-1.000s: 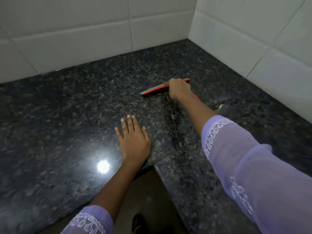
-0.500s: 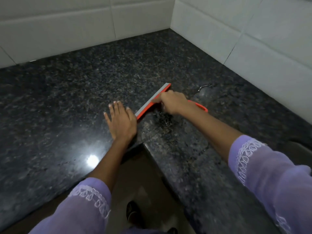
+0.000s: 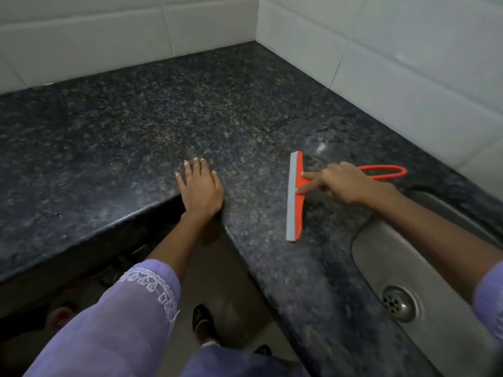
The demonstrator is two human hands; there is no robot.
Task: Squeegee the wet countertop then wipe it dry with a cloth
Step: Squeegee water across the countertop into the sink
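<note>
Sitting at the near right, the steel sink (image 3: 381,257) holds only its drain (image 3: 399,303). Just left of it the orange squeegee (image 3: 296,197) lies on the dark granite countertop (image 3: 136,126), the right hand (image 3: 345,183) gripping its handle with two fingers (image 3: 309,175) stretched onto the head. Farther left, the left hand (image 3: 201,190) rests flat, fingers spread, holding nothing, at the counter's inner corner.

I see the squeegee (image 3: 298,186) lying flat on the dark speckled granite worktop (image 3: 163,126), near the sink-side edge. Its orange head carries a grey rubber blade along the left side, running front to back, and its orange loop handle points right.
</note>
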